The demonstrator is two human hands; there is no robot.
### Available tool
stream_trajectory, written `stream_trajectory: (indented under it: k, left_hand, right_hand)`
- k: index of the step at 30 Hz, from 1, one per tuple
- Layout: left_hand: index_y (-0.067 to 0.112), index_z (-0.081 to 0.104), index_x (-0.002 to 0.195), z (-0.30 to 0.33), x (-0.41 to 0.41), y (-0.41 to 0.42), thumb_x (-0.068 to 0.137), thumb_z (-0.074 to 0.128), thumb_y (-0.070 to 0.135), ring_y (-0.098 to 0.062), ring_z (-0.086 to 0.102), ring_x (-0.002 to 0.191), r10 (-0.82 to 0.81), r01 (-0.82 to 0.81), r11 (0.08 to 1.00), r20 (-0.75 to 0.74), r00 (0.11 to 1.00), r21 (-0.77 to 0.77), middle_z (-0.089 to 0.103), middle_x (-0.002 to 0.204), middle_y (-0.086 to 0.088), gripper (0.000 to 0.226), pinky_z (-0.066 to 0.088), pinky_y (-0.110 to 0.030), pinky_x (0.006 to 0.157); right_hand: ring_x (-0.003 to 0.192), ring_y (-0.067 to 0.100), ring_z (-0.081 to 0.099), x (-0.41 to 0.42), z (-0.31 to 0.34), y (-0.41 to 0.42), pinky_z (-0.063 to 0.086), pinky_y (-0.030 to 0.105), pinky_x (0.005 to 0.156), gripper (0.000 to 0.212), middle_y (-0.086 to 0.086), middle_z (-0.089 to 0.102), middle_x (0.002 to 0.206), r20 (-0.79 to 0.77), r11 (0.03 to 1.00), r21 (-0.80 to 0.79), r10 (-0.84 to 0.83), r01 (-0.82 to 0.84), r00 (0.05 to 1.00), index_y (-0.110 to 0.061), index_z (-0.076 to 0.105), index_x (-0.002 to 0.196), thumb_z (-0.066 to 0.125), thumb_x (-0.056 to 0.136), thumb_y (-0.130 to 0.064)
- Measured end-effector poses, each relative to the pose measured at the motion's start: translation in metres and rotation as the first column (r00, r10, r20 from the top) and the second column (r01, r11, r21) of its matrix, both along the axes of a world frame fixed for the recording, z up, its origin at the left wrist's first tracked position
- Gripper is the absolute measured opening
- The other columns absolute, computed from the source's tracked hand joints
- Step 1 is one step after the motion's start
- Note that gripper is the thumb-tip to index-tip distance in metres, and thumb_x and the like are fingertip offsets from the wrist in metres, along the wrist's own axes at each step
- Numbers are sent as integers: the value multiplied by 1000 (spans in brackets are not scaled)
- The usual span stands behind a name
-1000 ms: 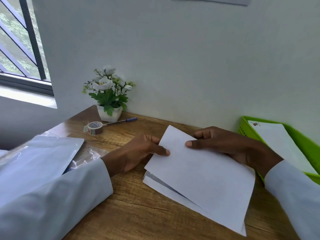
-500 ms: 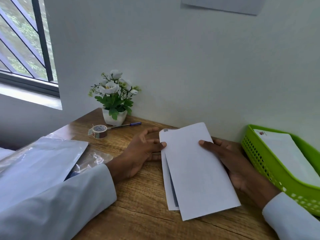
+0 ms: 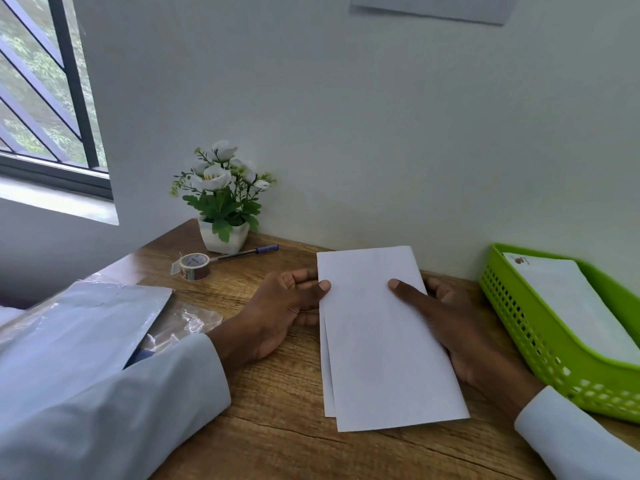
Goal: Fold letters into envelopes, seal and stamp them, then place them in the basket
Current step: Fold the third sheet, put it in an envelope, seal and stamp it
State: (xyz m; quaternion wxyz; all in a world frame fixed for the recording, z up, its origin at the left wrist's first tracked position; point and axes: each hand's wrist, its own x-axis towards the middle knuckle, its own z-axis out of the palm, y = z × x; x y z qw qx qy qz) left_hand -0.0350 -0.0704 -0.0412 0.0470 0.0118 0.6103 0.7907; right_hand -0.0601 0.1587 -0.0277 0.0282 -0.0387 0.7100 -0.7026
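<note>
1. Done so far: a green basket (image 3: 540,344) at the right edge of the frame already holds at least one white envelope (image 3: 568,303) with a small red mark at its top corner, apparently a stamp, so one letter looks finished.
2. In hand now: a folded letter (image 3: 384,337) lies in the lower middle of the frame, just left of the basket, with a second layer of paper showing along its left edge. The fold looks nearly complete but not flattened.
3. Grip: the left hand (image 3: 280,317) pinches the letter's upper left edge, thumb on top and fingers beneath. The right hand (image 3: 460,327) holds the right side, thumb pressed on the sheet and fingers curled under it.
4. Left to do, by my judgement: put this letter in an envelope, seal it, stamp it and drop it in the basket.
5. Supplies: a plastic packet (image 3: 79,327) at lower left may hold envelopes; I cannot tell. A roll of tape (image 3: 194,266) and a pen (image 3: 247,252) sit left of centre, near a potted plant (image 3: 223,199).
</note>
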Motion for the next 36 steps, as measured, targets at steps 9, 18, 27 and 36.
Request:
stream_trajectory:
  k: [9,18,27,36]
  left_hand:
    - [6,64,120,2,2,2,93,60,9,-24,73,98,0,0,1000,4,1000,-5,75,109,-10,27,61,-36,78]
    - [3,64,118,2,3,2,95,56,8,-25,73,96,54,-53,998,31,998,-41,75,107,-12,25,62,-34,75]
    - [4,63,120,2,3,3,96,56,13,-25,73,97,14,-10,999,67,998,-48,75,108,-12,27,62,-33,74]
    - [3,66,116,1,3,3,94,59,13,-29,72,99,34,-30,996,52,998,-83,75,106,-13,26,62,-36,78]
  right_hand:
    - [84,31,76,2,-3,-3,61,49,77,39,9,78,95,-4,1000,12,-25,25,1000,-13,71,108,83,77,-34]
    - [99,38,72,5,3,-2,57,54,87,43,14,76,106,129,986,-153,83,-63,988,-9,70,114,76,83,-37]
    - [90,36,74,4,-6,-5,60,48,78,37,14,77,99,101,988,-153,13,2,995,-10,71,110,78,82,-33]
    - [97,40,72,3,-1,-2,58,54,87,39,15,77,99,134,985,-162,-34,56,990,-4,71,106,79,81,-33]
